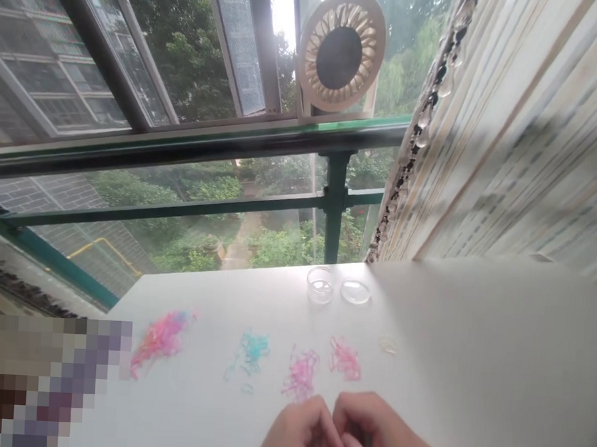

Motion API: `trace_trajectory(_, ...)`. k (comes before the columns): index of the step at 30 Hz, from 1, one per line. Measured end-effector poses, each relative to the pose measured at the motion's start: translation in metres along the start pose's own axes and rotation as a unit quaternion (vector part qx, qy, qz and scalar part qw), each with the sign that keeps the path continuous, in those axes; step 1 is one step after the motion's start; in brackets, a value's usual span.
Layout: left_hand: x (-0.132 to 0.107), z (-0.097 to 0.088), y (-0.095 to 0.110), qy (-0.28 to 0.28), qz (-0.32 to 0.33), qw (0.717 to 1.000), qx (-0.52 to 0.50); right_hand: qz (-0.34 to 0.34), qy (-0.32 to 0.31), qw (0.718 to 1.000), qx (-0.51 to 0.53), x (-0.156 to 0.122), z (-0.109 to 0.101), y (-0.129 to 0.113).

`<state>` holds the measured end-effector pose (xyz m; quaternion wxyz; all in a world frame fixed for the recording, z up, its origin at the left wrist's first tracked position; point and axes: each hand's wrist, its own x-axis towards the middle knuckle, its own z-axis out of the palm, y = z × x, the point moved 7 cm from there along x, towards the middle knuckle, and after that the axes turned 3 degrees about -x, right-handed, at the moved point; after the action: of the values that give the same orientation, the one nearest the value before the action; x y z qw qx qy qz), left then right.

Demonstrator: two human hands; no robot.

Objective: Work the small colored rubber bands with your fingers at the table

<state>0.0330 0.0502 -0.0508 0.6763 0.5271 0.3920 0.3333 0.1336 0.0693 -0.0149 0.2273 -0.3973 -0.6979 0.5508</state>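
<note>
My left hand [298, 433] and my right hand [375, 424] meet at the bottom edge of the view, fingers curled and thumbs drawn together. Whatever may be between the fingertips is hidden. Just beyond them lies a heap of purple elastic bands [301, 372], with a pink heap [345, 358] to its right. Teal bands [254, 349] form a looser heap to the left, a few lying apart. Farther left spreads a bigger mixed heap [164, 336] of pink, orange, purple and blue bands. A few pale yellowish bands [388, 346] lie right of the pink ones.
On the white table [452, 351], a clear round container [320, 286] stands near the far edge beside a clear round lid [355, 291]. A green railing [335, 205] and window lie beyond. A striped curtain [508, 128] hangs at right. The lower left corner is pixelated.
</note>
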Motion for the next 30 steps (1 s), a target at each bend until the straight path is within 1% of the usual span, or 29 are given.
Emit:
trace_trajectory(2, 0.0, 0.001, 0.014, -0.005, 0.03, 0.999, 0.017, -0.023, 0.0, 0.999, -0.028, 0.001, -0.001, -0.007)
trace_trajectory(6, -0.001, 0.001, 0.039, 0.02, 0.073, 0.995, 0.059, -0.065, 0.009, 0.997, -0.04, 0.002, -0.004, -0.017)
trace_trajectory(8, -0.003, 0.0, 0.046, 0.038, 0.094, 0.992, 0.078, -0.078, 0.015, 0.996, -0.04, 0.002, -0.005, -0.018)
trace_trajectory(11, -0.004, -0.004, 0.05, 0.076, 0.122, 0.98, 0.135, -0.097, 0.024, 0.994, -0.033, 0.002, -0.005, -0.017)
trace_trajectory(13, -0.005, -0.008, 0.054, 0.109, 0.136, 0.967, 0.188, -0.107, 0.032, 0.993, -0.029, 0.004, -0.005, -0.016)
trace_trajectory(16, -0.01, -0.014, 0.067, 0.165, 0.174, 0.934, 0.266, -0.112, 0.052, 0.992, -0.028, 0.007, -0.009, -0.016)
trace_trajectory(19, -0.016, -0.016, 0.078, 0.201, 0.204, 0.904, 0.317, -0.112, 0.066, 0.991, -0.03, 0.009, -0.011, -0.016)
trace_trajectory(22, -0.021, -0.014, 0.08, 0.215, 0.216, 0.887, 0.348, -0.129, 0.081, 0.987, -0.05, 0.009, -0.012, -0.016)
trace_trajectory(25, -0.026, -0.014, 0.076, 0.222, 0.219, 0.877, 0.367, -0.138, 0.098, 0.983, -0.072, 0.007, -0.012, -0.016)
trace_trajectory(27, -0.031, -0.019, 0.073, 0.236, 0.214, 0.875, 0.366, -0.133, 0.111, 0.981, -0.084, 0.006, -0.014, -0.015)
trace_trajectory(30, -0.044, -0.033, 0.069, 0.268, 0.19, 0.878, 0.348, -0.124, 0.134, 0.978, -0.098, 0.003, -0.019, -0.015)
